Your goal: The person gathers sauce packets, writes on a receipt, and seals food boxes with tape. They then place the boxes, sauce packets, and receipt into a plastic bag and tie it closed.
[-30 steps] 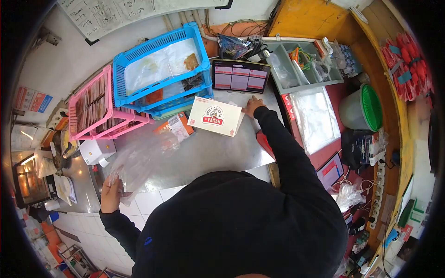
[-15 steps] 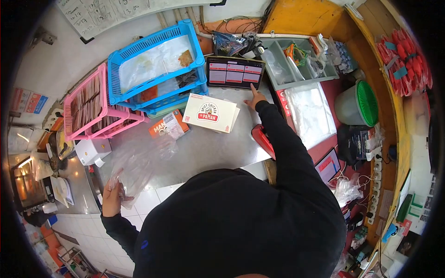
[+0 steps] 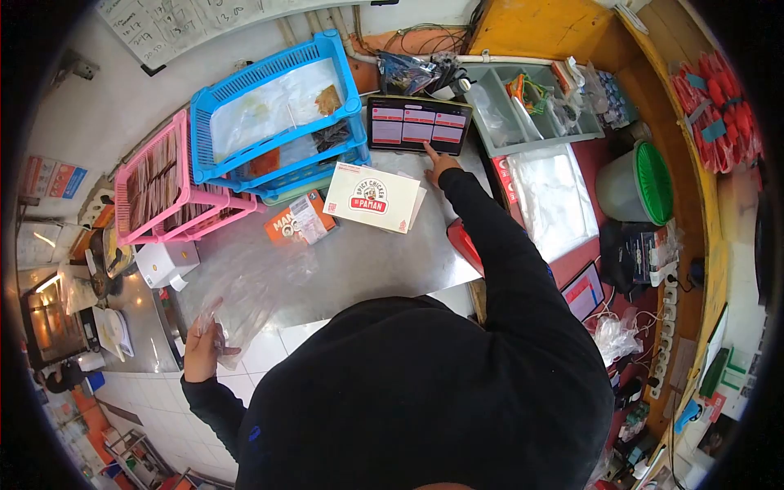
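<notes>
My left hand (image 3: 204,345) is closed on a clear plastic bag (image 3: 253,290), which spreads over the near left edge of the metal table (image 3: 359,265). At the back, my right hand (image 3: 441,162) has its index finger stretched out to the lower part of a tablet screen (image 3: 418,125); nothing is held in it. Left of that hand lies a white box (image 3: 371,198) with a red logo, overlapping another flat piece. An orange box (image 3: 300,219) with a paper slip on it sits beside the white box.
Blue baskets (image 3: 278,122) and a pink basket (image 3: 153,184) stand at the back left. A grey divided tray (image 3: 535,106) is at the back right, above a stack of plastic sheets (image 3: 555,200). A red object (image 3: 465,247) lies below my right forearm. A green-lidded bucket (image 3: 633,184) stands farther right.
My right index finger has moved left and slightly down along the tablet screen. My left hand still holds the plastic bag, and the view has shifted slightly.
</notes>
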Action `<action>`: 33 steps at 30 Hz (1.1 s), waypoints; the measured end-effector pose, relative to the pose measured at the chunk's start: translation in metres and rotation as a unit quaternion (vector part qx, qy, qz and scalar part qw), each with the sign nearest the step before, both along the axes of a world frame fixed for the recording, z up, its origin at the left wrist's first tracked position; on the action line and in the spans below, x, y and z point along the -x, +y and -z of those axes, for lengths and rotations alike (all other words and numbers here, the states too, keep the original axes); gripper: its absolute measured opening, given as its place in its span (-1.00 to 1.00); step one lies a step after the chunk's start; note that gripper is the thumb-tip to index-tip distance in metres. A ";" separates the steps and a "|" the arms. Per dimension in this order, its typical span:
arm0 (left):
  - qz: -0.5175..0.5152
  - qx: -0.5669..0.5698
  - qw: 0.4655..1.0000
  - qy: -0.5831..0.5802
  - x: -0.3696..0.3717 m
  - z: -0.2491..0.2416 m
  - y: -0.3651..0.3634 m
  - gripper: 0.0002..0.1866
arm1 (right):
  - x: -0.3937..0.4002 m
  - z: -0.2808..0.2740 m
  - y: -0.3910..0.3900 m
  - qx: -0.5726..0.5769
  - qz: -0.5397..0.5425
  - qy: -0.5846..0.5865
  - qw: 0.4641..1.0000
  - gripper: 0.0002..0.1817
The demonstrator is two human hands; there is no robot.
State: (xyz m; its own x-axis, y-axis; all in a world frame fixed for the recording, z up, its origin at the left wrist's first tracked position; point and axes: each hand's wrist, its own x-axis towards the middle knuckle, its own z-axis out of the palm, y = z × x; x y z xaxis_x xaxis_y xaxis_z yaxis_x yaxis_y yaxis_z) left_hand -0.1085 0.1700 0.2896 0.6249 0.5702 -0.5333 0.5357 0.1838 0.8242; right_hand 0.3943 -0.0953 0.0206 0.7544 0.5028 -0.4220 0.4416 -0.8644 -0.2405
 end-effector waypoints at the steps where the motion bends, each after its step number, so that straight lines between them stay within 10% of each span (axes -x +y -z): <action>1: 0.003 0.004 1.000 -0.003 -0.001 -0.001 -0.001 -0.57 | -0.001 0.000 0.001 0.002 -0.002 0.000 1.000 -0.11; 6: -0.004 0.004 1.000 0.003 0.002 -0.002 -0.003 -0.55 | 0.000 -0.004 0.003 -0.020 0.000 -0.045 0.999 -0.18; 10: -0.015 0.074 0.996 -0.053 0.005 0.002 -0.011 -0.52 | 0.054 -0.086 0.021 -0.436 0.087 -0.061 0.893 -0.53; 14: -0.009 0.156 0.984 -0.083 -0.012 0.029 -0.021 -0.33 | 0.189 -0.184 0.037 -0.608 -0.210 0.110 0.758 -0.92; 17: 0.062 0.303 0.935 -0.172 -0.049 0.046 -0.042 -0.31 | 0.267 -0.163 0.067 -0.545 -0.392 0.165 0.723 -0.64; 23: -0.002 0.305 0.951 -0.053 -0.047 0.127 -0.033 -0.46 | 0.292 -0.071 0.075 0.051 -0.263 0.165 0.949 -0.26; 28: 0.050 0.320 0.946 -0.033 -0.026 0.203 -0.023 -0.45 | 0.294 -0.097 0.061 -0.222 -0.382 0.182 0.879 -0.45; 30: 0.032 0.306 0.951 -0.037 -0.025 0.224 -0.022 -0.44 | 0.267 -0.136 0.074 -0.314 -0.333 0.005 0.889 -0.56; 33: 0.028 0.210 0.976 -0.054 -0.014 0.253 -0.011 -0.45 | 0.205 -0.131 0.093 -0.064 -0.153 -0.323 0.932 0.10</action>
State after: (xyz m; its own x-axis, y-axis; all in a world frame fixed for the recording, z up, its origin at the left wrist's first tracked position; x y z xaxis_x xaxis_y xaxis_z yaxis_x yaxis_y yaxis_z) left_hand -0.0945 0.1586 0.0363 0.7147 0.2792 -0.6413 0.4680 0.4906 0.7351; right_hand 0.1891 -0.0024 0.1512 0.6439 0.7506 0.1486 0.7507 -0.6573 0.0671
